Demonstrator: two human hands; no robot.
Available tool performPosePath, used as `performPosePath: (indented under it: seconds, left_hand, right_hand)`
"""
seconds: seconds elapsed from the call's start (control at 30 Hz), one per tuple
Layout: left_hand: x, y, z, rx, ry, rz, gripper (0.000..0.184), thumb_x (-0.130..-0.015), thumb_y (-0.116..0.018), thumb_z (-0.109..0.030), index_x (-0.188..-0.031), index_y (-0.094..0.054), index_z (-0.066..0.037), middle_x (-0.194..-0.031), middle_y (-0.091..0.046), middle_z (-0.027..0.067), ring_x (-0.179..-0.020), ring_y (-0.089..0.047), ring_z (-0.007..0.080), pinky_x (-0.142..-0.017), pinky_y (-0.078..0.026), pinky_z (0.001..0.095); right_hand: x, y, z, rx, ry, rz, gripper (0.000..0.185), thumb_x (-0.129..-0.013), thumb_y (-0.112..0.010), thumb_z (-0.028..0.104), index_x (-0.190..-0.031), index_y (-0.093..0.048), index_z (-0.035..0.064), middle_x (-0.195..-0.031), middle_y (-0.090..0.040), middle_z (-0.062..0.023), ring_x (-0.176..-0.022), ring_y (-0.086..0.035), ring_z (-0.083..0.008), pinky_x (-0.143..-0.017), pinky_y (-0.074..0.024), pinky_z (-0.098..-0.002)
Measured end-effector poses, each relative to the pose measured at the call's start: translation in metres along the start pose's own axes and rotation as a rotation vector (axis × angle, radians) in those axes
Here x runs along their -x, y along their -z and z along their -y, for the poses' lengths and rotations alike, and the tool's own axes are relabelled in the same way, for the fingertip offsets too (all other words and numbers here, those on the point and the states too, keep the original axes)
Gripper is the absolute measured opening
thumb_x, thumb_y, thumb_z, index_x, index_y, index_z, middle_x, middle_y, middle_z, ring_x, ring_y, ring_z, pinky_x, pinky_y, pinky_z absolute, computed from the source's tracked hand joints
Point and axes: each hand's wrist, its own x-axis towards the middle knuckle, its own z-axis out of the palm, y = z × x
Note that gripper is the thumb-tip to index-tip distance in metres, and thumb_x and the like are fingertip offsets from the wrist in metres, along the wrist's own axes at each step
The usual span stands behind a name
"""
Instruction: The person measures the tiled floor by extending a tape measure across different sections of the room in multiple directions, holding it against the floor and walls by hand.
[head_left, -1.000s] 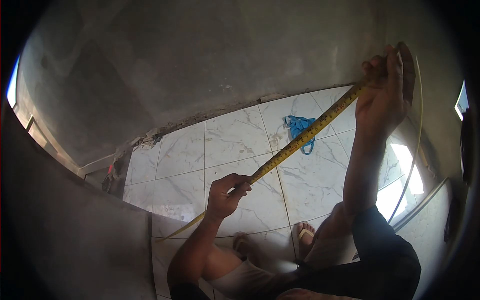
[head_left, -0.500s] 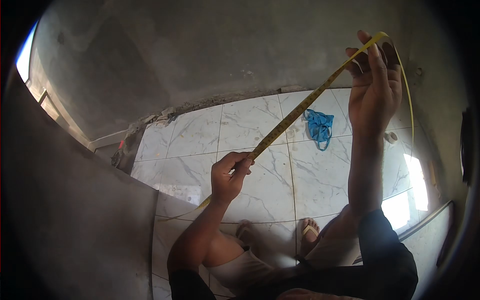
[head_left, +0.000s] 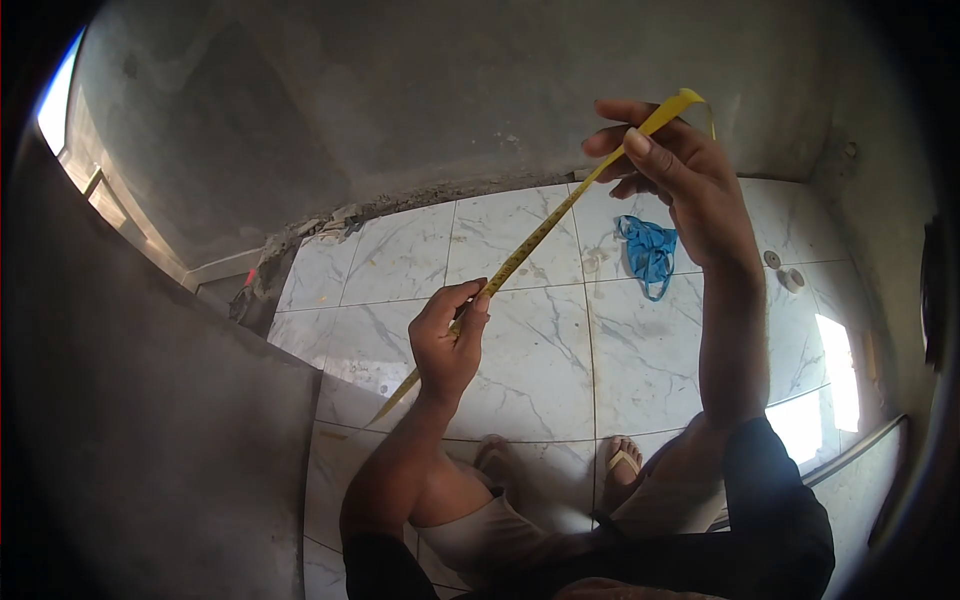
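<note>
Diagonally, a long, thin yellow measuring tape with dark graduations runs, as I follow it remotely, from the left hand up to the right hand. Just above the left hand the ticks show; their figures are too small for me to read. Toward the right hand the strip looks plainer and brighter, then curves over in a rounded bend and drops behind it. A tapering length emerges past the left wrist. Left hand: thumb and forefinger clamped on the tape. Right hand: fingers spread behind the strip; whether the thumb pinches it, I cannot tell. Below the right hand: a crumpled bright-blue fabric bundle on white, grey-veined square floor tiles.
</note>
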Motion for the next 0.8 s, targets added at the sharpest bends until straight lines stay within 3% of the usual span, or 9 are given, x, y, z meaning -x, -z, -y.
performPosePath:
  seconds: [0.13, 0.27, 0.47, 0.7, 0.73, 0.8]
  left_hand:
    - [-0.001, -0.002, -0.005, -0.037, 0.02, 0.08, 0.023, -0.093, -0.065, -0.008, -0.113, -0.064, 0.003, -0.095, -0.072, 0.0109, -0.075, -0.066, 0.0126, -0.072, -0.053, 0.0256]
    - [-0.001, -0.002, -0.005, 0.022, 0.141, 0.229, 0.03, -0.092, -0.067, -0.009, -0.119, -0.063, 0.002, -0.098, -0.072, 0.009, -0.08, -0.066, 0.0111, -0.077, -0.051, 0.0254]
    - [0.0, 0.007, 0.014, -0.016, 0.27, 0.337, 0.03, -0.095, -0.064, -0.014, -0.12, -0.063, 0.001, -0.096, -0.072, 0.0081, -0.081, -0.066, 0.0104, -0.075, -0.051, 0.0244]
    - [0.0, 0.006, 0.028, 0.024, 0.351, 0.253, 0.028, -0.094, -0.064, -0.015, -0.116, -0.065, 0.003, -0.089, -0.072, 0.0089, -0.076, -0.067, 0.0128, -0.071, -0.053, 0.0264]
    - [0.0, 0.006, 0.029, 0.019, 0.364, 0.254, 0.029, -0.094, -0.064, -0.015, -0.116, -0.065, 0.003, -0.09, -0.073, 0.009, -0.076, -0.067, 0.0129, -0.071, -0.053, 0.0264]
    - [-0.001, 0.007, 0.03, 0.017, 0.381, 0.221, 0.03, -0.094, -0.063, -0.016, -0.116, -0.065, 0.004, -0.09, -0.073, 0.0092, -0.076, -0.068, 0.0136, -0.072, -0.053, 0.0265]
  right_hand:
    - [-0.002, 0.006, -0.004, 0.004, -0.03, -0.03, 0.044, -0.098, -0.059, 0.033, -0.126, -0.058, -0.0006, -0.097, -0.072, -0.0114, -0.085, -0.069, -0.0167, -0.074, -0.053, -0.0299]
    - [-0.003, 0.015, 0.001, -0.052, 0.031, -0.214, 0.044, -0.098, -0.054, 0.029, -0.129, -0.056, -0.0023, -0.097, -0.072, -0.0124, -0.083, -0.07, -0.0168, -0.073, -0.0539, -0.0288]
    - [-0.007, 0.049, -0.004, -0.091, 0.174, -0.442, 0.045, -0.1, -0.05, 0.026, -0.133, -0.052, -0.0046, -0.1, -0.072, -0.0164, -0.085, -0.071, -0.0191, -0.073, -0.0562, -0.0302]
    - [-0.007, 0.064, -0.008, -0.258, 0.29, -0.525, 0.051, -0.102, -0.047, 0.019, -0.144, -0.032, -0.0073, -0.112, -0.068, -0.0198, -0.09, -0.07, -0.0248, -0.072, -0.0571, -0.033]
    - [-0.007, 0.063, -0.006, -0.291, 0.257, -0.528, 0.046, -0.103, -0.047, 0.022, -0.139, -0.04, -0.0045, -0.114, -0.067, -0.0196, -0.089, -0.069, -0.0224, -0.071, -0.0563, -0.0315]
    - [-0.008, 0.065, -0.008, -0.344, 0.245, -0.509, 0.046, -0.103, -0.047, 0.023, -0.139, -0.04, -0.0046, -0.114, -0.067, -0.0201, -0.089, -0.069, -0.0221, -0.071, -0.0566, -0.0319]
